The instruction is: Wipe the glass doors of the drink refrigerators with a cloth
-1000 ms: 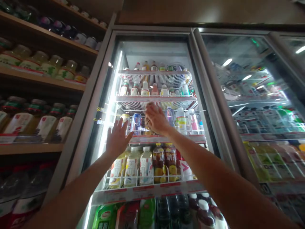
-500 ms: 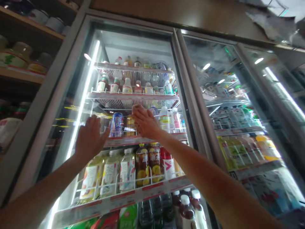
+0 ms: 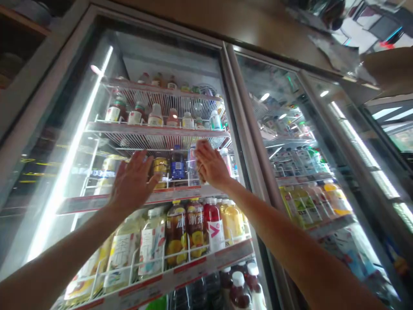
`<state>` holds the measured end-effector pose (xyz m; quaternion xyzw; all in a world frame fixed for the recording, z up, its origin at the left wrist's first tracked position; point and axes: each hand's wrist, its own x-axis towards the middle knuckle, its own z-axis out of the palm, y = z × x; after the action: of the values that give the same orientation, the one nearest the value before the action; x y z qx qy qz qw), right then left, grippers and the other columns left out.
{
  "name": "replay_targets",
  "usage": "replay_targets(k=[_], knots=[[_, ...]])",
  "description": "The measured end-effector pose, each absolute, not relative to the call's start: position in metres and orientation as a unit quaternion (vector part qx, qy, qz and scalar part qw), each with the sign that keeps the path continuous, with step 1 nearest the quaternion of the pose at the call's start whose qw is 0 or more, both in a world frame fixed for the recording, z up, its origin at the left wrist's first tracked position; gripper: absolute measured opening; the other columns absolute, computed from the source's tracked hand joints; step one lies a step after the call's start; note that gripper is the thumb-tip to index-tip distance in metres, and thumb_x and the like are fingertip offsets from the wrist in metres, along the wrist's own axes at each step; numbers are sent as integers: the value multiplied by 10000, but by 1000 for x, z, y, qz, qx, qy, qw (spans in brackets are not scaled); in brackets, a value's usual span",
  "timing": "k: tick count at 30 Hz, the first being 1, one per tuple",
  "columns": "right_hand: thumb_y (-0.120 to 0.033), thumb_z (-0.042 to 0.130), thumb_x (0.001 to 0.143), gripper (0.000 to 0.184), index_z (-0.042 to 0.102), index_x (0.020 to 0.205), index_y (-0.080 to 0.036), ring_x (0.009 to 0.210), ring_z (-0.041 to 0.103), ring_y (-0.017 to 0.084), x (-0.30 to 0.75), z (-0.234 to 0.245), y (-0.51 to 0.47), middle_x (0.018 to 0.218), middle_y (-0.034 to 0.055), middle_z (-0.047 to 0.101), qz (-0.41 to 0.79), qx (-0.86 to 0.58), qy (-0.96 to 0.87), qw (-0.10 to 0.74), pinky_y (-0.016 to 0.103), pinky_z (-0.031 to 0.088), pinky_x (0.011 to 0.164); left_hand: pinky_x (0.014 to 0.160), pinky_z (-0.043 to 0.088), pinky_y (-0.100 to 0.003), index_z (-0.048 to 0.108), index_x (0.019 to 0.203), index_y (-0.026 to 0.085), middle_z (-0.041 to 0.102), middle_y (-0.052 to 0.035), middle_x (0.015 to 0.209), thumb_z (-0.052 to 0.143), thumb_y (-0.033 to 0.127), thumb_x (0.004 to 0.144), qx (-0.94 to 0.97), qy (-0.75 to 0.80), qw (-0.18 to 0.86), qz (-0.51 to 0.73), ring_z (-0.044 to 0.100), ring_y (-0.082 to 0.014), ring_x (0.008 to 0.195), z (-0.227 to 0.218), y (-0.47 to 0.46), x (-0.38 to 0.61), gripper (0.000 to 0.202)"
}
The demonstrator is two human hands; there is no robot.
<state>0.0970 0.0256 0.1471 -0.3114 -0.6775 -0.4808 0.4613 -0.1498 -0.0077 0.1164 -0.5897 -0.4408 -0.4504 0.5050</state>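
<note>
Both my hands are raised in front of a tall glass-doored drinks fridge (image 3: 241, 125). My left hand (image 3: 134, 178) is open, fingers spread upward and thumb out to the right, at the level of the middle shelf. To its right my right hand (image 3: 211, 165) is stretched flat, its fingers close together and pointing up and left. Whether either palm touches the glass door (image 3: 129, 58) I cannot tell. Between the hands, behind the glass, stand a gold can (image 3: 160, 167) and a blue-labelled bottle (image 3: 177, 162).
Below my hands a shelf holds pale bottles (image 3: 151, 241), dark tea bottles (image 3: 176, 232) and a red bottle (image 3: 215, 228). Small bottles (image 3: 155, 115) line the upper shelves. More glass doors (image 3: 274, 82) continue right. A wooden shelf (image 3: 19, 19) stands at the left.
The view has shifted, bringing the fridge interior leftward and more of the right side into sight. Both hands have moved right across the shelf items; they remain open and raised.
</note>
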Motion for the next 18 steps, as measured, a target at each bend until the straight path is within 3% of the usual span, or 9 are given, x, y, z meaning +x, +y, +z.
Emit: replay_targets(k=[4, 9, 12, 15, 18], knots=[[-170, 332, 838, 522, 408, 1350, -101, 1384, 206, 258, 131, 175, 28, 1467, 92, 326, -434, -425, -583, 539, 463, 272, 1096, 1125, 172, -473, 389, 1338, 149, 281, -89, 1491, 349, 412, 854, -644, -419, 509, -388, 192, -249, 1392, 137, -6, -113, 552], [-161, 318, 846, 529, 378, 1371, -153, 1393, 181, 191, 120, 215, 34, 1491, 23, 287, -499, -340, -647, 465, 396, 239, 1126, 1119, 161, -497, 313, 1371, 73, 219, -141, 1505, 347, 398, 892, -594, -456, 473, -464, 157, -278, 1395, 201, -2, -88, 580], [-174, 301, 852, 523, 369, 1370, -178, 1391, 187, 215, 124, 257, 41, 1479, 15, 309, -481, -333, -634, 506, 482, 224, 1115, 1126, 141, -500, 280, 1385, 67, 210, -142, 1507, 361, 386, 891, -581, -460, 487, -461, 157, -279, 1395, 242, 1, -84, 594], [-171, 315, 836, 529, 373, 1360, -126, 1375, 219, 285, 132, 304, 45, 1453, 84, 341, -413, -392, -575, 587, 576, 232, 1076, 1131, 147, -484, 279, 1386, 81, 215, -134, 1507, 368, 399, 888, -588, -462, 511, -424, 159, -273, 1396, 284, 2, -91, 598], [-198, 350, 828, 510, 419, 1329, -125, 1377, 203, 309, 102, 328, 39, 1458, 108, 332, -415, -369, -584, 592, 576, 251, 1068, 1116, 170, -504, 317, 1358, 69, 242, -158, 1493, 332, 407, 894, -568, -467, 523, -430, 175, -293, 1389, 331, 3, -111, 574]])
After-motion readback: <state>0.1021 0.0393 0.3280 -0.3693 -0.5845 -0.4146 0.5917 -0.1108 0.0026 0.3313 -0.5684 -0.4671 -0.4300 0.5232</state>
